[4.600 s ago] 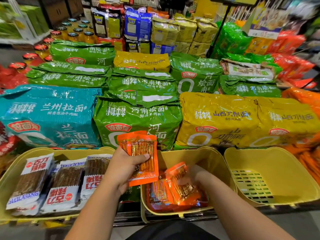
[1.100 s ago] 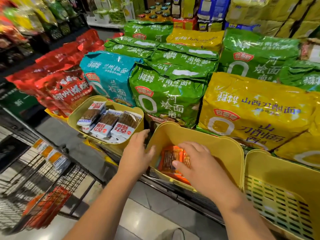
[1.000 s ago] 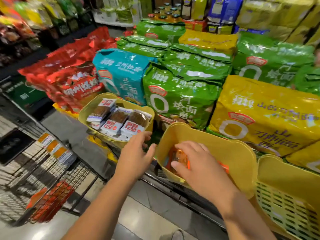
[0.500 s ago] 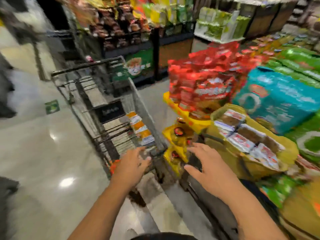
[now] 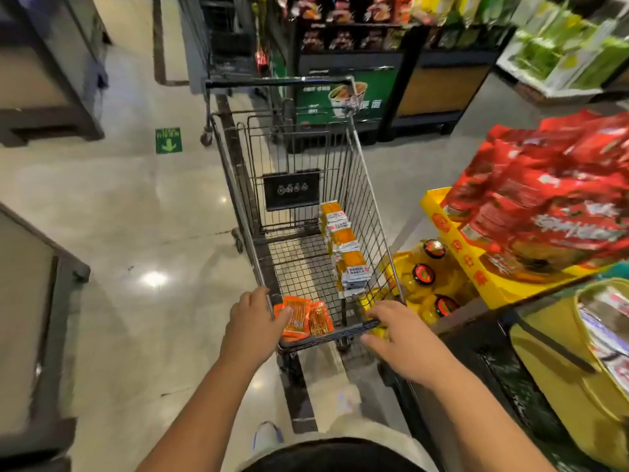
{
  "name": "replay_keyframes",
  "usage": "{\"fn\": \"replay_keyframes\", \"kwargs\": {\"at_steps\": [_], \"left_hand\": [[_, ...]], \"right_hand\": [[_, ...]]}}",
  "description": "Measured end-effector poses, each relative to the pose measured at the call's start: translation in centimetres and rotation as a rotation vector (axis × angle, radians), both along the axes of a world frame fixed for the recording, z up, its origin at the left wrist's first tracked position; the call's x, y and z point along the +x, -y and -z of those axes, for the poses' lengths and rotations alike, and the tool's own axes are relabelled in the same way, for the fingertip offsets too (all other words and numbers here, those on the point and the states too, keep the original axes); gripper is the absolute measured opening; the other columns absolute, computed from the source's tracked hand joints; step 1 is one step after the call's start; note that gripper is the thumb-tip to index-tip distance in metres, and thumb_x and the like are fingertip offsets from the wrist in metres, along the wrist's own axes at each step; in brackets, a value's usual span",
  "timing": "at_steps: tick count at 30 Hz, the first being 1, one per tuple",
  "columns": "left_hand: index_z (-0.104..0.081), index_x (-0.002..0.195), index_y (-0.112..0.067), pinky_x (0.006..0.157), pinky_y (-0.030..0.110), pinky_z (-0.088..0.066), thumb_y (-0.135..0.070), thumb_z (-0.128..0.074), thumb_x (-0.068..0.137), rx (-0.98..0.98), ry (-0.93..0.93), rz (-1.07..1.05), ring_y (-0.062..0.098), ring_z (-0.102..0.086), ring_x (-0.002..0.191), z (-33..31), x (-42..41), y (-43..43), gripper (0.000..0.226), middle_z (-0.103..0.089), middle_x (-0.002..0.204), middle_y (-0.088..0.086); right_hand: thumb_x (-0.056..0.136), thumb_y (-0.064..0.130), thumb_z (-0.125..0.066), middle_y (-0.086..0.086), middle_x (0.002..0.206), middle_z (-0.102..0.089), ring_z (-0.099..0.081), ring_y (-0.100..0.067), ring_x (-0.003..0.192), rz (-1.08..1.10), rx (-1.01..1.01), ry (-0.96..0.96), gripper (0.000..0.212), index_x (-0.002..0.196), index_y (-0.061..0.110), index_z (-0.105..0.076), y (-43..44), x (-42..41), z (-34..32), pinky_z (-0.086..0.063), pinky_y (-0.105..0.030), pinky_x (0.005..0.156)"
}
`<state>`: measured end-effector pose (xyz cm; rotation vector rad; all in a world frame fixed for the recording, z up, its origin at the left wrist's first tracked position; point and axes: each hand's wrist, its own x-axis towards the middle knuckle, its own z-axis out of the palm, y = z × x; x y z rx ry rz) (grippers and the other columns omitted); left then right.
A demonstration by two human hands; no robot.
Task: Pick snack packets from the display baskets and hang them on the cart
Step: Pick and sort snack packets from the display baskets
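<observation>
Shop aisle, polished floor (image 5: pixel 136 216), shelving at far side. Wire cart (image 5: pixel 360 185) stands mid-aisle. The orange snack pkts (image 5: pixel 303 318) sit against inside of its near end wall, left of centre. L hand (image 5: pixel 253 325) at near-left corner, thumb on the pkts; pinching or just resting, cannot tell. R hand (image 5: pixel 405 338) over near-right rim, fingers spread, holding nothing. Row of yellow-white pkts (image 5: pixel 347 253) along cart's right wall. Yellow display basket (image 5: pixel 558 386) near right.
</observation>
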<state>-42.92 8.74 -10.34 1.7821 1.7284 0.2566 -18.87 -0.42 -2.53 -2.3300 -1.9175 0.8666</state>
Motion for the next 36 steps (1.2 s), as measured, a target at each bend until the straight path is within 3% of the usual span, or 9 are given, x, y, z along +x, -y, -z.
{"fn": "replay_keyframes", "kwargs": {"at_steps": [10,15,20,23,27,29,31,33,36], "left_hand": [[-0.03,0.154,-0.014,0.107,0.042,-0.042,-0.048,-0.061,0.097,-0.186,-0.022,-0.239,0.031,-0.043,0.138,5.6,3.4,-6.8,0.073,-0.041,0.153,0.012],[-0.024,0.156,-0.009,0.112,0.046,-0.038,-0.042,-0.059,0.099,-0.263,0.038,-0.459,0.035,-0.041,0.14,9.7,5.9,-10.3,0.075,-0.038,0.155,0.017],[-0.035,0.147,-0.014,0.093,0.033,-0.042,-0.035,-0.048,0.106,-0.221,0.169,-0.726,0.031,-0.057,0.122,14.0,8.8,-11.5,0.048,-0.057,0.137,0.01],[-0.042,0.141,-0.016,0.087,0.039,-0.047,-0.035,-0.041,0.107,-0.169,0.083,-0.811,0.036,-0.063,0.11,15.5,9.2,-11.1,0.039,-0.067,0.123,0.011],[-0.045,0.139,-0.015,0.084,0.041,-0.048,-0.032,-0.044,0.106,-0.117,0.025,-0.825,0.039,-0.065,0.107,16.8,9.4,-11.1,0.037,-0.068,0.121,0.011],[-0.045,0.139,-0.014,0.085,0.04,-0.047,-0.031,-0.045,0.106,-0.1,0.029,-0.826,0.039,-0.064,0.108,16.9,9.3,-11.0,0.037,-0.067,0.123,0.013],[-0.044,0.137,-0.02,0.086,0.042,-0.049,-0.039,-0.041,0.105,-0.085,0.043,-0.823,0.038,-0.065,0.107,17.6,9.1,-10.8,0.038,-0.068,0.122,0.011],[-0.043,0.133,-0.025,0.086,0.043,-0.051,-0.045,-0.038,0.1,-0.066,0.05,-0.816,0.035,-0.066,0.104,18.2,8.7,-10.4,0.04,-0.068,0.12,0.008],[-0.044,0.133,-0.021,0.085,0.038,-0.049,-0.045,-0.039,0.098,-0.053,0.05,-0.799,0.034,-0.066,0.103,18.8,8.5,-10.2,0.043,-0.068,0.12,0.008]], "right_hand": [[0.098,0.039,-0.061,-0.001,0.151,-0.046,-0.043,-0.02,0.138,-0.033,-0.276,-0.103,0.056,0.148,0.02,-0.045,-12.1,2.3,8.5,-0.036,-0.036,0.115],[0.098,0.035,-0.062,-0.004,0.142,-0.055,-0.054,-0.022,0.125,-0.047,-0.485,-0.155,0.049,0.143,0.019,-0.049,-17.9,4.7,14.2,-0.045,-0.033,0.098],[0.098,0.034,-0.063,-0.005,0.142,-0.055,-0.053,-0.019,0.112,0.03,-0.657,-0.254,0.047,0.142,0.02,-0.05,-22.4,6.9,21.6,-0.038,-0.025,0.087],[0.097,0.029,-0.066,-0.011,0.143,-0.054,-0.056,-0.025,0.118,0.152,-0.755,-0.3,0.057,0.147,0.009,-0.045,-24.0,7.5,26.8,-0.046,-0.028,0.096],[0.094,0.018,-0.069,-0.012,0.144,-0.052,-0.055,-0.028,0.124,0.29,-0.846,-0.339,0.064,0.15,0.006,-0.04,-24.0,6.9,33.1,-0.047,-0.032,0.088],[0.088,0.017,-0.076,-0.01,0.13,-0.059,-0.061,-0.025,0.114,0.409,-0.874,-0.396,0.069,0.147,0.009,-0.041,-23.3,6.3,35.3,-0.048,-0.032,0.086],[0.079,0.024,-0.084,-0.004,0.113,-0.064,-0.065,-0.018,0.096,0.456,-0.879,-0.405,0.064,0.132,0.015,-0.05,-22.7,5.3,37.6,-0.054,-0.032,0.082],[0.071,0.033,-0.089,-0.003,0.115,-0.064,-0.066,-0.024,0.104,0.488,-0.872,-0.398,0.076,0.132,0.015,-0.048,-22.1,4.0,39.6,-0.055,-0.037,0.09],[0.078,0.029,-0.086,-0.011,0.133,-0.058,-0.056,-0.033,0.125,0.527,-0.807,-0.304,0.081,0.142,0.017,-0.037,-22.0,2.3,40.4,-0.049,-0.041,0.101]]}}
